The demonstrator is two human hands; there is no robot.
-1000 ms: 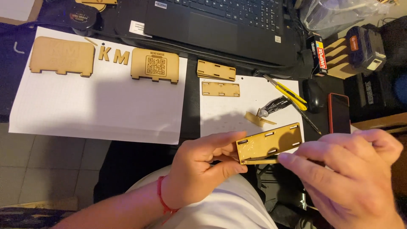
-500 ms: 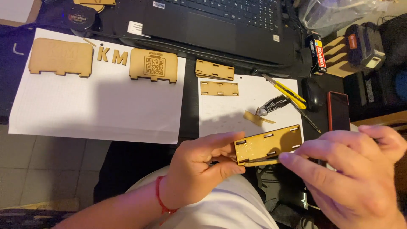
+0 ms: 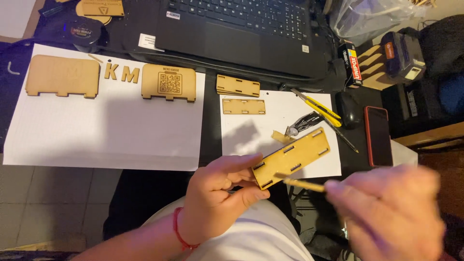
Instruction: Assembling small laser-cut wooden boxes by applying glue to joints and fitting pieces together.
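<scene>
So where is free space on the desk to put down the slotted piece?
The large white sheet is bare below the wooden panels. The small sheet is free at its lower left. Its right side is crowded by the yellow knife and tube.

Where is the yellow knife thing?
The yellow utility knife lies right of centre on the white paper sheet, between the black laptop and black mouse.

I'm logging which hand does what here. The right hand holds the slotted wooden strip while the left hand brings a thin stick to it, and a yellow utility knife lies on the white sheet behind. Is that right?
Not quite: the hands are swapped. In the head view the left hand holds the slotted wooden strip, and the blurred right hand brings the thin stick to it. The yellow utility knife does lie on the white sheet behind.
</scene>
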